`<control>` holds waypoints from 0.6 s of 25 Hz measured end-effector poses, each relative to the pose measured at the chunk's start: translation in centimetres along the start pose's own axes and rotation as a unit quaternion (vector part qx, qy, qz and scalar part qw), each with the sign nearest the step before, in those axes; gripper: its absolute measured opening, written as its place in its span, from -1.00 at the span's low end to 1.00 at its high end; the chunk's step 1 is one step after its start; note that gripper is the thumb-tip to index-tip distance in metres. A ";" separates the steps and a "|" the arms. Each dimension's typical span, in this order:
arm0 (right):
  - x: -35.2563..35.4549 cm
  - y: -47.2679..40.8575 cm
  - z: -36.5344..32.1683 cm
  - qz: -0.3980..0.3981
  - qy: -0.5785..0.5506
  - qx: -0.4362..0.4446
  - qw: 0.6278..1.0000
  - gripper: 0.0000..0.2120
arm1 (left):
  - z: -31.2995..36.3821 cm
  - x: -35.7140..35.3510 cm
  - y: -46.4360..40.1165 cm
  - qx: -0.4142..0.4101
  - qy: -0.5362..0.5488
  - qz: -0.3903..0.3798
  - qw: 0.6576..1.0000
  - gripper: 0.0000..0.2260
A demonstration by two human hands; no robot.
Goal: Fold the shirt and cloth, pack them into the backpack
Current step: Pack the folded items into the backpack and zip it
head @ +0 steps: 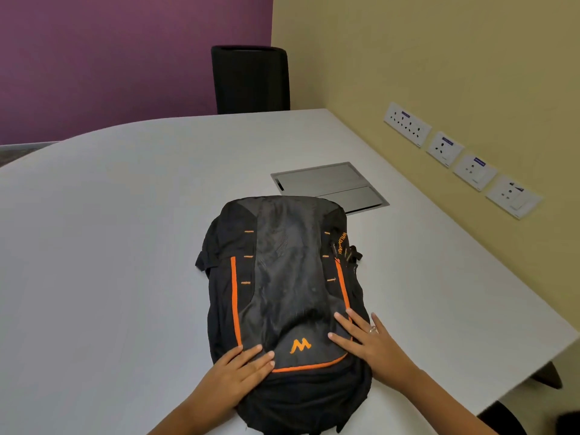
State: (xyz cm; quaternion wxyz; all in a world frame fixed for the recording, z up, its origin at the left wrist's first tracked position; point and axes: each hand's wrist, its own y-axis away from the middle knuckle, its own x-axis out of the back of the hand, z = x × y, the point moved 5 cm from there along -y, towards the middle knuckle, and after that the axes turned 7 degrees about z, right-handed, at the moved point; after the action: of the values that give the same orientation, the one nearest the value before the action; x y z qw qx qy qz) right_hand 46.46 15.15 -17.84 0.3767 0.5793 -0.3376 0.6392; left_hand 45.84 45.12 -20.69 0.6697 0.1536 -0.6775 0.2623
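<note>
Both hands flat on the backpack, fingers straight, nothing gripped. Left hand presses the near-left corner of the front panel, by the orange piping. Right hand rests on the near-right side, fingers spread toward the orange logo, ring visible on one finger. Wrists low, forearms coming in from the near edge, palms down.

Backpack lies front-up on the table, top end toward the person, bottom end pointing at the metal hatch set in the tabletop, just short of it. Looks closed and lumpy in the middle. No shirt or cloth in sight outside the backpack, so my read: they're already packed, or under it. Can't confirm, zip state isn't visible.

Risks from here:
- If the zip isn't fully closed, pressing down squeezes fabric toward the opening and it bunches or pokes out.
- Flat palms give no hold. Fabric is slick-looking, table is smooth, so a push forward slides the whole backpack toward the hatch instead of flattening it.
- Loose strap and buckle stick out on the backpack's right side. Could snag if it gets dragged or lifted.
- Uneven pressure, left hand nearer than right, may twist it.

Beyond the backpack: chair at the far edge, wall sockets on the right wall.
</note>
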 end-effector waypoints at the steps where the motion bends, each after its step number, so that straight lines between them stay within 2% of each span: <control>1: -0.7 0.3 0.0 -0.018 0.007 -0.012 1.000 -0.09 | 0.5 -1.2 0.1 0.011 0.014 -0.030 0.999 -0.51; 3: -2.0 0.9 0.0 -0.045 0.019 -0.016 0.999 -0.05 | 1.1 -2.1 0.1 0.015 0.060 -0.096 0.993 -0.57; 5: -2.6 1.1 0.3 -0.073 0.008 -0.006 0.997 -0.07 | 1.5 -1.1 -0.5 -0.027 0.082 -0.166 0.982 -0.37; 7: -1.6 0.3 0.9 -0.062 -0.014 0.010 0.998 -0.28 | 0.4 0.9 -1.9 -0.036 0.137 -0.222 0.965 -0.30; 8: -0.5 -0.4 1.1 -0.013 -0.025 0.020 0.999 -0.48 | -0.3 2.3 -3.0 -0.029 0.168 -0.192 0.966 -0.37; 10: 2.5 -2.8 1.8 0.093 -0.085 -0.005 0.992 -0.80 | -2.8 5.4 -6.7 0.015 0.139 -0.030 0.990 -0.52; 12: 5.6 -6.1 2.6 0.184 -0.132 -0.079 0.971 -0.77 | -5.7 7.1 -10.4 0.062 0.070 0.067 0.993 -0.57; 14: 8.0 -9.7 3.5 0.250 -0.139 -0.146 0.947 -0.65 | -8.4 8.8 -14.3 0.141 0.022 0.099 0.985 -0.49; 15: 8.9 -11.7 3.7 0.251 -0.134 -0.169 0.944 -0.58 | -9.7 9.8 -16.2 0.174 0.002 0.097 0.980 -0.44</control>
State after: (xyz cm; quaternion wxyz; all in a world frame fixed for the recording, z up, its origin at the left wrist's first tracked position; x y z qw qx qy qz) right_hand 58.11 18.42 -8.68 0.2477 0.4844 -0.6223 0.5628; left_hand 62.41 38.81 -8.92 0.6055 0.2005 -0.6320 0.4402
